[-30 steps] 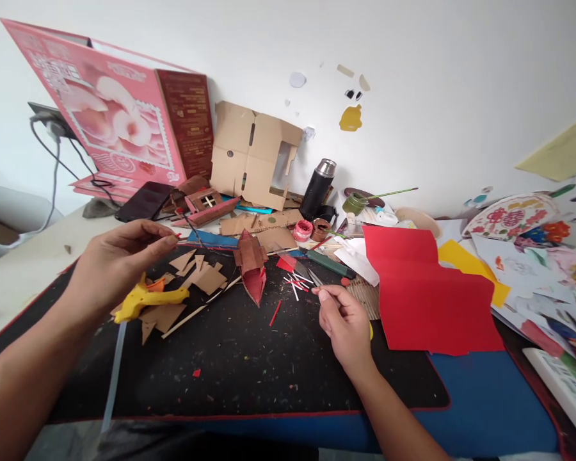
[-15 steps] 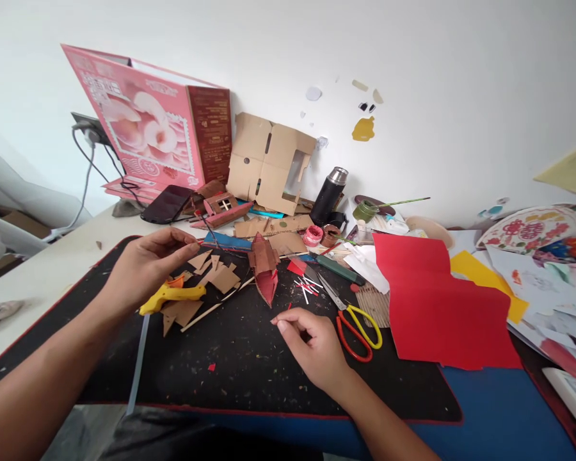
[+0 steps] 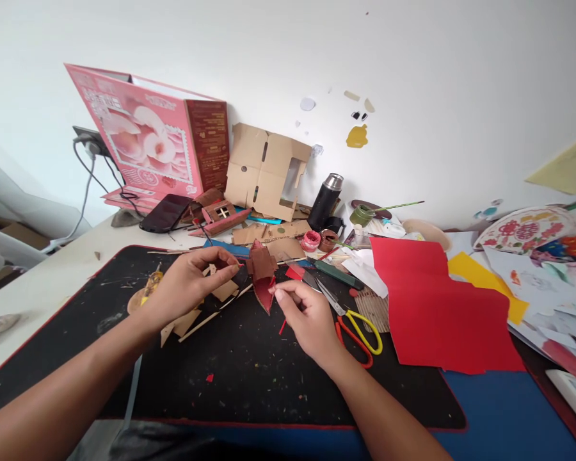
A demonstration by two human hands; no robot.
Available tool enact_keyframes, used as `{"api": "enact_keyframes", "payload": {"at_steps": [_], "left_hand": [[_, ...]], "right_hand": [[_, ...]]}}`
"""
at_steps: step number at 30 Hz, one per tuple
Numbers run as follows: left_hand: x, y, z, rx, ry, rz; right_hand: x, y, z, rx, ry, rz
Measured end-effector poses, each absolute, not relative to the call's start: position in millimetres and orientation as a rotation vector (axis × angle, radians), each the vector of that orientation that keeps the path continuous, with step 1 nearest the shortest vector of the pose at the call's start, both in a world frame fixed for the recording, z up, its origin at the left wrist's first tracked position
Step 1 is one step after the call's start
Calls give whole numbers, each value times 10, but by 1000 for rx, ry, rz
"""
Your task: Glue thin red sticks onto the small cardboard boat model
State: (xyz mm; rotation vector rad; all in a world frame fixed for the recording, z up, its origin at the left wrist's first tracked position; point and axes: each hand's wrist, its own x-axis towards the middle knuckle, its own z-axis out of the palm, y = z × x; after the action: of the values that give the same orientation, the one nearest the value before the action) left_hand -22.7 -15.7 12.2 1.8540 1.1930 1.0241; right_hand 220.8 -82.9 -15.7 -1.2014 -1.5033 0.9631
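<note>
A small boat model, reddish brown with a pointed red bow, lies on the black mat between my hands. Just left of it, my left hand is closed in a pinch, with a tiny red piece showing at the fingertips. My right hand is pinched too, its fingertips close to the boat's right side; whatever they hold is too small to make out, and contact with the boat cannot be told. Scissors with red and yellow handles lie right of my right hand. A yellow glue gun is partly hidden behind my left hand.
Cardboard scraps and thin sticks lie left of the boat. Behind are a second boat model, paint jars, a black flask and a green cutter. Red sheet covers the right side.
My left hand has moved right and toward the boat, over the cardboard scraps and glue gun. My right hand has risen slightly to the boat's bow. The view has shifted a little.
</note>
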Motion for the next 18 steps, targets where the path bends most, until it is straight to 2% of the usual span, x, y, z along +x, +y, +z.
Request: {"api": "enact_keyframes", "payload": {"at_steps": [10,18], "left_hand": [[178,56,235,1943,1068,969],[321,78,197,1997,1087,998]], "right_hand": [[2135,-234,-148,-1115,-1321,943],[2182,-250,-268,-1128,-1402,841]]}}
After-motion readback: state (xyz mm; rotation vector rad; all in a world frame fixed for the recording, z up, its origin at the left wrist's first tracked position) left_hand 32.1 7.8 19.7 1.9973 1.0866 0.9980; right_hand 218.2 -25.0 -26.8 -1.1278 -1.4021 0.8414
